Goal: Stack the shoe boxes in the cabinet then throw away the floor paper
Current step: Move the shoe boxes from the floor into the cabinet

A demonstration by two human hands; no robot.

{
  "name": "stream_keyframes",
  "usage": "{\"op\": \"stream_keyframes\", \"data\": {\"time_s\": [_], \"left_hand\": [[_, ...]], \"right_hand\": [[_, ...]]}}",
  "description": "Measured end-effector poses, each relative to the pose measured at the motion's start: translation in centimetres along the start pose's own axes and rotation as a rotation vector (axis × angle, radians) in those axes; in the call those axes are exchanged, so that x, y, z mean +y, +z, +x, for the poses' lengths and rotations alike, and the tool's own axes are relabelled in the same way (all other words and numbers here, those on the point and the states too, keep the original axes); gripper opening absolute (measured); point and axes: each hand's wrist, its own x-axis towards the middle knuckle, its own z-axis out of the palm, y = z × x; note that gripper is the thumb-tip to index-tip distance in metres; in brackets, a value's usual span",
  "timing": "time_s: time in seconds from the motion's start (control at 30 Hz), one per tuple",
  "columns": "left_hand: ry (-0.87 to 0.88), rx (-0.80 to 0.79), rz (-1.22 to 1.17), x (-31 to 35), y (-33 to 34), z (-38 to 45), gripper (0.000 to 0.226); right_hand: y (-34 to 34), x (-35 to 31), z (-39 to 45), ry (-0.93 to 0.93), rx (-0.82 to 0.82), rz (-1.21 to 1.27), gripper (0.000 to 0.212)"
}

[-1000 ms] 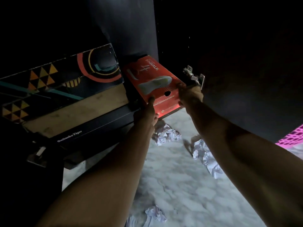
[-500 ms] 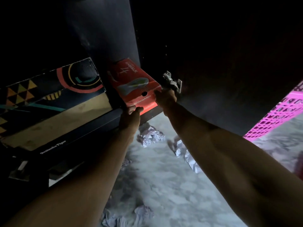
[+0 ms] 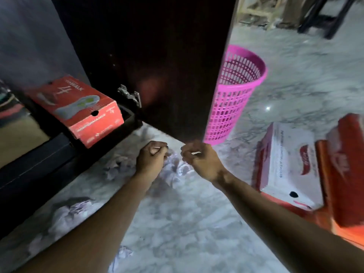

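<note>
A red shoe box [image 3: 78, 109] with a grey sole printed on it lies in the dark cabinet [image 3: 45, 166] at the left, its corner sticking out over the front edge. My left hand [image 3: 151, 158] and my right hand [image 3: 199, 158] hover over the marble floor in front of the cabinet, both with fingers curled and holding nothing. Crumpled paper [image 3: 173, 168] lies on the floor under and between them. A white and red shoe box [image 3: 285, 164] and an orange box [image 3: 346, 170] lie on the floor at the right.
The open dark cabinet door [image 3: 157, 66] stands behind my hands. A pink mesh waste basket [image 3: 232, 95] stands just right of the door. More crumpled paper [image 3: 67, 211] lies near the cabinet base and a paper ball [image 3: 122, 257] near the bottom edge. Furniture legs [image 3: 323, 18] show at top right.
Both hands have let go of the red shoe box and pulled back down over the floor. The view has swung right, which brings the basket and the boxes on the floor into sight.
</note>
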Motion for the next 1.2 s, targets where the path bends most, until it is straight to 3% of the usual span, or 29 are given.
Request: {"op": "stream_keyframes", "data": {"time_s": [0.1,0.23,0.37,0.43,0.57,0.7,0.8,0.93,1.1,1.2], "left_hand": [[-0.041,-0.151,-0.077,1.9,5.7,-2.6,0.011],[-0.050,-0.337,-0.078,3.6,13.4,-6.0,0.011],[-0.076,-0.502,-0.010,4.1,19.6,-8.5,0.024],[-0.109,-0.559,0.019,4.3,22.2,-9.8,0.040],[-0.136,-0.643,0.069,3.7,25.9,-11.3,0.030],[-0.058,-0.745,0.094,1.9,26.4,-12.4,0.048],[-0.019,-0.758,0.105,0.7,25.9,-12.5,0.052],[-0.042,-0.660,0.041,-0.3,24.7,-12.5,0.043],[-0.165,-0.565,-0.094,-1.6,22.5,-13.7,0.054],[-0.212,-0.486,-0.235,-2.3,21.0,-13.9,0.037]], "right_hand": [[-6.7,2.8,-3.1,0.017,0.132,-0.075,0.005],[-14.8,6.7,-7.5,0.076,0.399,-0.218,0.012],[-18.9,9.7,-10.7,0.227,0.622,-0.273,0.040],[-20.2,9.9,-11.7,0.318,0.627,-0.296,0.050],[-21.1,10.2,-11.0,0.415,0.552,-0.380,0.063],[-21.2,10.0,-10.1,0.496,0.535,-0.393,0.070],[-21.2,10.6,-9.9,0.516,0.562,-0.395,0.063],[-21.1,11.0,-10.4,0.509,0.637,-0.323,0.059],[-20.8,11.1,-12.0,0.538,0.717,-0.239,0.052],[-20.9,12.3,-12.2,0.547,0.654,-0.206,0.038]]}}
